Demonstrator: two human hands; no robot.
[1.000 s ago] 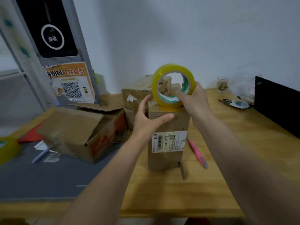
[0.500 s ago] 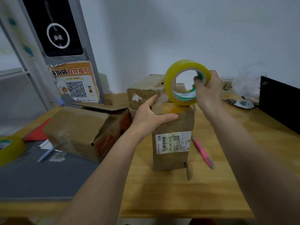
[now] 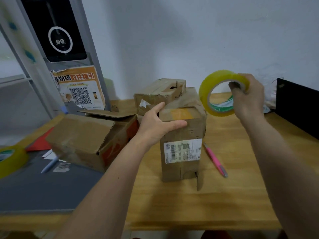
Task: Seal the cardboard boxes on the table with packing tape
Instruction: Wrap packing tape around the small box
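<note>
Left hand is pressing flat, fingers straight, steadying the box; right hand fingers are gripping the tape roll beside it, apparently drawing tape across.

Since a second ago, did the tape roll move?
Yes. The tape roll in the right hand went from the top of the box out to its right, now over the table.

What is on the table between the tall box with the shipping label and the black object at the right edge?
In the head view, only a pink pen lies there, close beside the tall box; the remaining tabletop is bare.
</note>
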